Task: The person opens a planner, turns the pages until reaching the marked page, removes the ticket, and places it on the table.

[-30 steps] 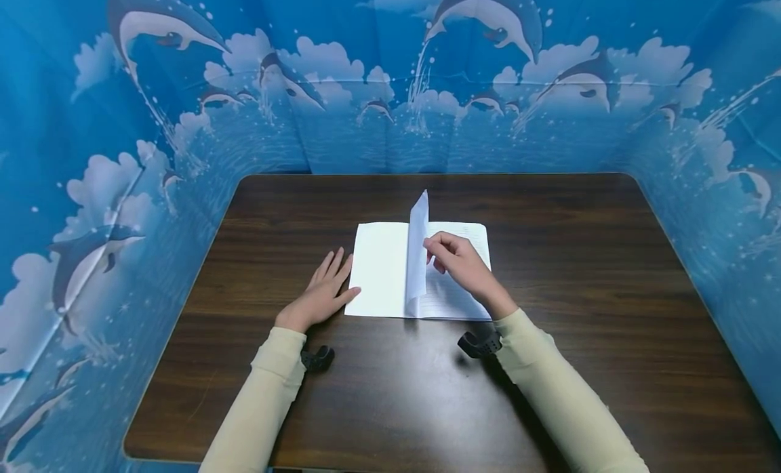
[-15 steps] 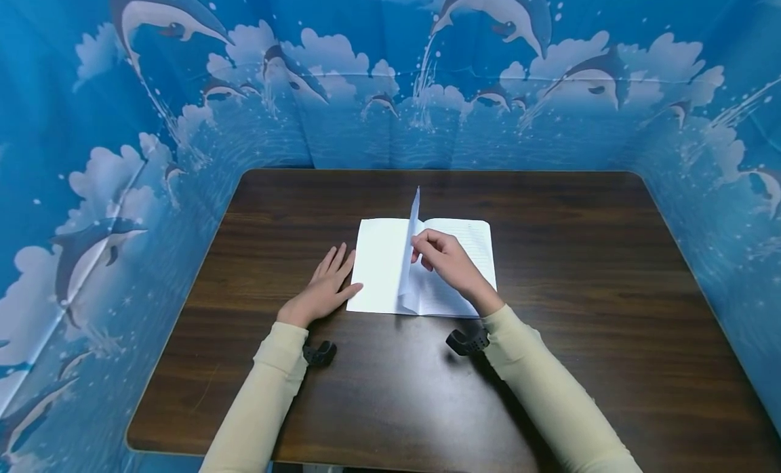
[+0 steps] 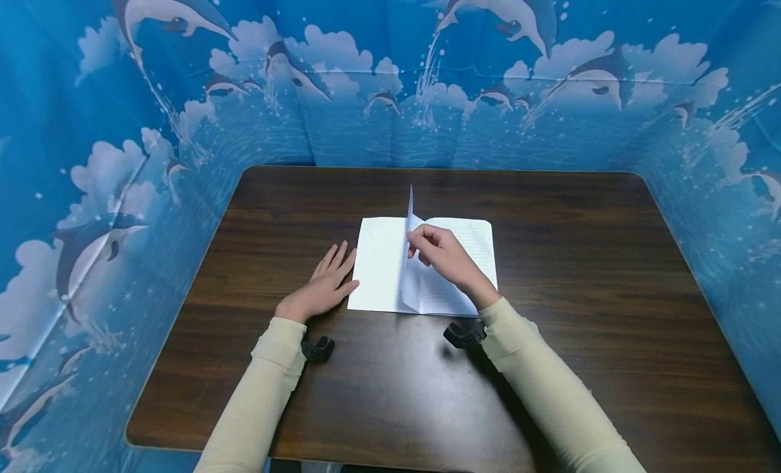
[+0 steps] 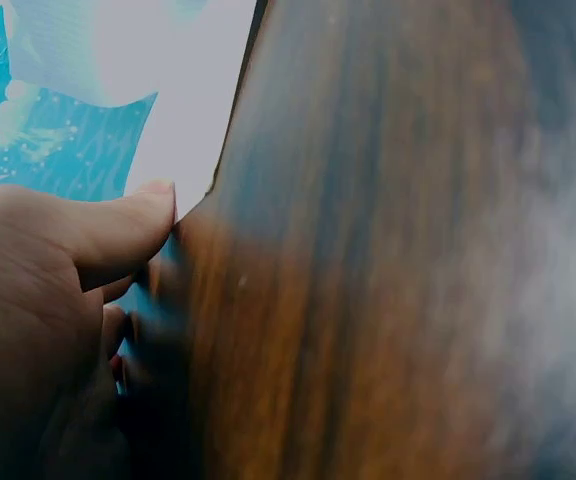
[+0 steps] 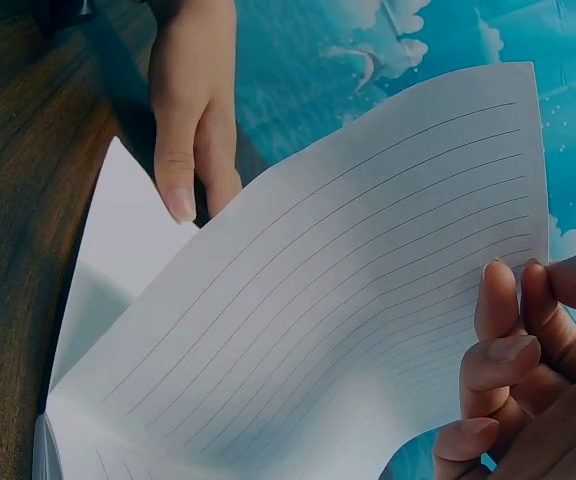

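The page (image 5: 308, 270) stands up from the open notebook (image 3: 378, 266), its free edge pinched by the right hand (image 3: 444, 255); a light grip and an even arc should turn it without creasing. The left hand (image 3: 320, 286), fingers straight, has its thumb at the notebook's left edge, where gentle pressure would best steady it on the surface (image 3: 579, 276)

I am looking at thin, smooth, matt paper in the page (image 5: 368, 230) and the notebook (image 3: 378, 270). The table (image 3: 610, 270) is showing dark wood grain under a glossy finish. My sleeves (image 3: 268, 392) are looking like matt cloth, my wrist straps (image 3: 318, 350) like dull plastic, and the backdrop (image 3: 366, 134) like smooth, creased fabric.
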{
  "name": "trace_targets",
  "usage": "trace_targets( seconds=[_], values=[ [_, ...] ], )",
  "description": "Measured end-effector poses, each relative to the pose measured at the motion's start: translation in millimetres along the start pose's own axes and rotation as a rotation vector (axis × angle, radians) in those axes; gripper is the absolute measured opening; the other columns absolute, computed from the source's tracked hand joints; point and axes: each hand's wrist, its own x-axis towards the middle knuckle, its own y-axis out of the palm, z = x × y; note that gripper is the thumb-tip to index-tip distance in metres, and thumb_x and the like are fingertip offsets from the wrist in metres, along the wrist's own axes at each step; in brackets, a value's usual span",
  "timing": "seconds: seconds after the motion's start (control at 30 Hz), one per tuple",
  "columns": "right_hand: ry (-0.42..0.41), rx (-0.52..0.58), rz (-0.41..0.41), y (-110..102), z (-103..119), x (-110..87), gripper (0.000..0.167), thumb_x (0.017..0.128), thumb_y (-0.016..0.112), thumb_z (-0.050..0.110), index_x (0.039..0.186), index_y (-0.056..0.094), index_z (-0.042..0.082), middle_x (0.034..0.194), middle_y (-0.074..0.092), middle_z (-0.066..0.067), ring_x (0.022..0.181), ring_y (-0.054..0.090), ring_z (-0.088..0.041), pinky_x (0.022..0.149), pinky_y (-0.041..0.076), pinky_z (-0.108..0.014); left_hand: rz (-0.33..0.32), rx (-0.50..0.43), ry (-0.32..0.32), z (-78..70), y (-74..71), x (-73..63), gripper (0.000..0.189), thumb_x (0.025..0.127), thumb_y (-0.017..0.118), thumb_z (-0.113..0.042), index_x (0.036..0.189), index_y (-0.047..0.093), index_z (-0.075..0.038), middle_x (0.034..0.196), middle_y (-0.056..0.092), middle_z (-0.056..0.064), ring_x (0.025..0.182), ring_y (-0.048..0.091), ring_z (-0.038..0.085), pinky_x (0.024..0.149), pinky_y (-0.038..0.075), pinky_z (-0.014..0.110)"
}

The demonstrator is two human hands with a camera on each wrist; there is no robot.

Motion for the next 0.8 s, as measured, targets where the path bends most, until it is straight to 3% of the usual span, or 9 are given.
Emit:
trace_targets(
  seconds=[0.27,0.57,0.7,0.8],
  values=[
    [0.001,-0.035,0.03,5.9,4.7,3.9,0.034,0.109,0.054,0.036,0.094,0.068,0.009,0.087,0.068,-0.006,0.068,0.049,-0.019,0.061,0.037,-0.029,0.01,-0.012,-0.005,5.1,-0.2,-1.4,0.076,0.111,0.043,-0.047,0.169,0.001,-0.022,0.176,-0.017,0.002,0.163,-0.02,0.029,0.129,-0.001,0.065],
    [0.018,-0.06,0.04,5.7,9.2,6.7,0.033,0.109,0.054,0.035,0.091,0.066,0.009,0.094,0.068,-0.023,0.065,0.047,-0.017,0.06,0.034,-0.028,0.012,-0.015,-0.001,5.6,0.7,-0.1,0.077,0.11,0.042,-0.051,0.169,0.002,-0.022,0.176,-0.016,0.002,0.163,-0.021,0.028,0.129,0.0,0.065],
    [0.016,-0.089,0.046,6.6,2.2,5.0,0.034,0.109,0.055,0.037,0.092,0.067,0.01,0.093,0.069,-0.018,0.066,0.047,-0.017,0.061,0.036,-0.029,0.017,0.006,-0.008,3.5,-1.0,-0.2,0.074,0.111,0.034,-0.054,0.169,0.002,-0.021,0.176,-0.016,0.003,0.163,-0.02,0.028,0.129,0.001,0.064],
    [-0.011,-0.183,0.061,8.2,-6.3,1.3,0.033,0.108,0.055,0.036,0.096,0.07,0.009,0.094,0.071,-0.011,0.07,0.049,-0.017,0.064,0.039,-0.03,0.001,-0.02,-0.022,0.2,-3.6,-1.1,0.067,0.113,0.025,-0.052,0.169,0.004,-0.022,0.177,-0.013,0.003,0.163,-0.018,0.028,0.13,0.001,0.064]
  ],
)
